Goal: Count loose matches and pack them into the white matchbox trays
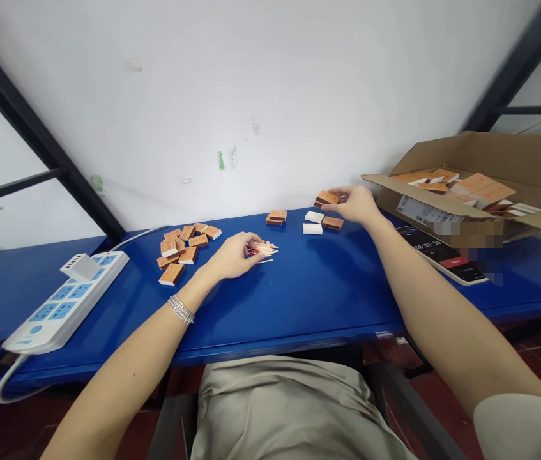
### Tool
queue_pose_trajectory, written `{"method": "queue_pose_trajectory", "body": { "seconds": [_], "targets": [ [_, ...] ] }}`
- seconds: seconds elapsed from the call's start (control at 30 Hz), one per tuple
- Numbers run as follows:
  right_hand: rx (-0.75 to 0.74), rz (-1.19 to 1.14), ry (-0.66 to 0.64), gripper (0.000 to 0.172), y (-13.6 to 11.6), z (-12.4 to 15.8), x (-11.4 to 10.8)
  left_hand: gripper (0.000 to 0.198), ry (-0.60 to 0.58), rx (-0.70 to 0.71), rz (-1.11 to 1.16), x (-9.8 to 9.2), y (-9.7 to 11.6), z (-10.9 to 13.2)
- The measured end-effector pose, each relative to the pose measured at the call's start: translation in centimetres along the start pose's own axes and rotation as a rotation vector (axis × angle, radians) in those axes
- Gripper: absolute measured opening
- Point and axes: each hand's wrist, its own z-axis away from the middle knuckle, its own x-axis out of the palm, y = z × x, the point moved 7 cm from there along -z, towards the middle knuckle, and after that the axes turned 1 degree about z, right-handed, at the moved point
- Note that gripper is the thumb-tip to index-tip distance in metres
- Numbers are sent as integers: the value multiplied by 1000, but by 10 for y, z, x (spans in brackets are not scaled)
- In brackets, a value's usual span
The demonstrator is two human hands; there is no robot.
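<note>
Strip: the white power strip [71, 305] with blue sockets lay at the left of the blue table [260, 313], a white charger [82, 268] plugged into it and a cable [11, 377] looping from its near end.
Pile: a loose heap of matchboxes [188, 255] lay right of the strip, some resting on others.
Left hand: this hand [235, 255], a silvery bracelet [181, 309] at its wrist, lay low over the table, thumb and fingers curled narrow around the red ends of the matches.
Matches: the bunch of matches [266, 249] lay mid-table, sticks pointing right out of the left hand; one stray stick lay on the near side.
Pair: two stacked boxes [278, 216] sat farther off, near the wall [274, 96].
Trays: two white trays [313, 229] lay just beside each other, right of the pair.
Brown box: a box [332, 223] lay just right of the trays.
Right hand: this hand [359, 203] pinched a held box [326, 198] between thumb and fingers, raised above the far table; whether it was one box or two could not be told.
Phone: a phone [435, 250] with a timer showing lay right, near the carton.
Carton: the open carton [402, 191], far right, contained more boxes [483, 186].
</note>
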Motion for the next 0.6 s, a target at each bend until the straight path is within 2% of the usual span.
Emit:
{"method": "queue_pose_trajectory", "body": {
  "seconds": [0.23,0.4,0.6],
  "targets": [
    [55,91,-47,58,18,-6,3,33,0,0,0,0,0,0],
    [16,94,-30,54,17,-8,3,32,1,3,7,1,-1,1],
    [19,119,-89,53,16,-4,9,33,-2,1,-6,1,-1,0]
  ]
}}
